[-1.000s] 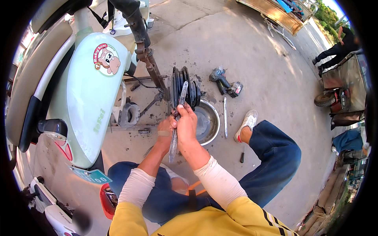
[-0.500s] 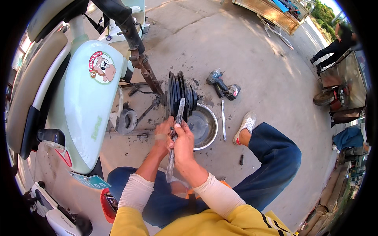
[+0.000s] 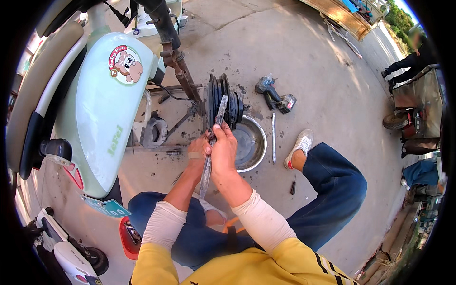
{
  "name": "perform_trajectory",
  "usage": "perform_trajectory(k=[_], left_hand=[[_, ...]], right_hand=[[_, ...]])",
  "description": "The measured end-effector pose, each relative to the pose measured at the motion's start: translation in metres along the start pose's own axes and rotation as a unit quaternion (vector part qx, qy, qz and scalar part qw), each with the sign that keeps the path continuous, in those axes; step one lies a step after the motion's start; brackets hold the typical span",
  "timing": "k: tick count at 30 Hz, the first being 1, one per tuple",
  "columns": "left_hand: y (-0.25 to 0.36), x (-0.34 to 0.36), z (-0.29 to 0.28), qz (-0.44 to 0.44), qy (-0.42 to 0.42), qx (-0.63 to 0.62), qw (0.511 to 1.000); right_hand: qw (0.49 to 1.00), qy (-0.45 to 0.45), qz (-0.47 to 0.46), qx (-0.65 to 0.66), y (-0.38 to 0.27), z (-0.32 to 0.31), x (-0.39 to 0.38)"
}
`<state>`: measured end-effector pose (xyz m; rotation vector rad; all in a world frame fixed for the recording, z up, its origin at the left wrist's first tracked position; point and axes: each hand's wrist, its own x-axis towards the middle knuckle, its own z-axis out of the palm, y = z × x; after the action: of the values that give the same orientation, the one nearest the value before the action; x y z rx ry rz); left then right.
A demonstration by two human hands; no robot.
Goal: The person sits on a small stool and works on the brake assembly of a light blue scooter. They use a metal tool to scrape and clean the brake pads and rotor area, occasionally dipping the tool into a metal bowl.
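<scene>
A long flat metal tire lever [image 3: 205, 175] slants up from my lap to the side of a black wheel rim [image 3: 214, 97]. My right hand [image 3: 224, 151] is wrapped around the lever's middle, and the lever's far end overlaps the rim's face. Close beside it, my left hand [image 3: 197, 149] is closed at the rim's near edge. Its fingertips meet the lever and a small dark piece, so what it grips is unclear. No tire shows on the rim, which stands upright by the scooter's dark fork leg [image 3: 183, 78]. Right of the rim lies a round metal basin [image 3: 260, 154].
A cordless power tool [image 3: 273, 95], a second metal bar [image 3: 273, 137] and a screwdriver [image 3: 293, 184] lie on the concrete. The pale green scooter [image 3: 107, 109] stands at left, above a red container [image 3: 127, 240]. Another person [image 3: 413, 59] stands at far right.
My right hand and the tire lever have shifted farther forward along the rim. My left hand stays at the rim's near edge. The whole view has tilted slightly.
</scene>
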<state>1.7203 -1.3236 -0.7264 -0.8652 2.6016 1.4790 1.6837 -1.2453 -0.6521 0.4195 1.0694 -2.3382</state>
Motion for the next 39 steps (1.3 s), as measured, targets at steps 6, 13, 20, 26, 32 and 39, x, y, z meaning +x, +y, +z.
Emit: perform_trajectory(k=[6, 13, 20, 26, 32, 39], left_hand=[[-0.013, 0.000, 0.009, 0.044, 0.001, -0.002, 0.999], [0.001, 0.002, -0.001, 0.101, 0.001, 0.016, 0.995], [-0.061, 0.026, 0.033, 0.047, -0.051, 0.101, 0.992], [0.005, 0.004, 0.000, 0.067, -0.033, 0.106, 0.992], [-0.049, 0.031, 0.035, 0.066, 0.047, 0.050, 0.995], [-0.036, 0.012, 0.034, 0.081, 0.027, 0.007, 0.996]], right_hand=[[1.000, 0.007, 0.012, -0.017, -0.003, -0.002, -0.020], [0.999, 0.019, 0.031, -0.010, -0.006, -0.002, -0.007], [0.999, 0.022, 0.026, -0.018, -0.012, 0.017, 0.001], [0.999, 0.031, 0.035, -0.006, 0.000, -0.008, -0.031], [0.999, 0.035, 0.021, -0.022, -0.011, 0.018, 0.021], [0.999, 0.038, 0.010, -0.020, -0.019, 0.014, 0.010]])
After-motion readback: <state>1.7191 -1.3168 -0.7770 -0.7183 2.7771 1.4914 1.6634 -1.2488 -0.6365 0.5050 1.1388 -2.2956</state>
